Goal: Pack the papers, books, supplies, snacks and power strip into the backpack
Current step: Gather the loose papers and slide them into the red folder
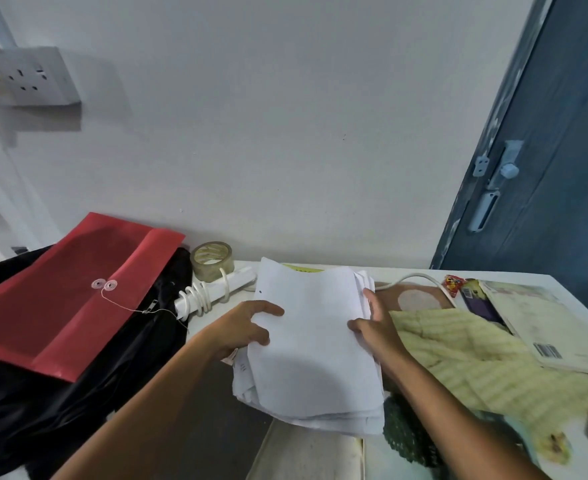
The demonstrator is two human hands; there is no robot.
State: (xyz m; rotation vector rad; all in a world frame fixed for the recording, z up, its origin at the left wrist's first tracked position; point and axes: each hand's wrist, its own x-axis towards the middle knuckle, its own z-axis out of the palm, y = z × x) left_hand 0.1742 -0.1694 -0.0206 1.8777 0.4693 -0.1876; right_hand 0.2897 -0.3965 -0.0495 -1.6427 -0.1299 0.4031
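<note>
Both hands extended: left hand (242, 329), right hand (377, 327) fingers clamp paper stack (315, 348) edges.

The red envelope (67, 296) covers most of the black backpack (43, 410), so I can't see any opening. The paper stack (311, 344) hides part of the power strip (216, 289) and a yellow sheet behind it. Book (552, 327) runs off the right edge, cover text too blurry to read.

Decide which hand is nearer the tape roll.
Left. The left hand grips the papers' left edge, just below the tape roll; the right hand holds the far edge.
</note>
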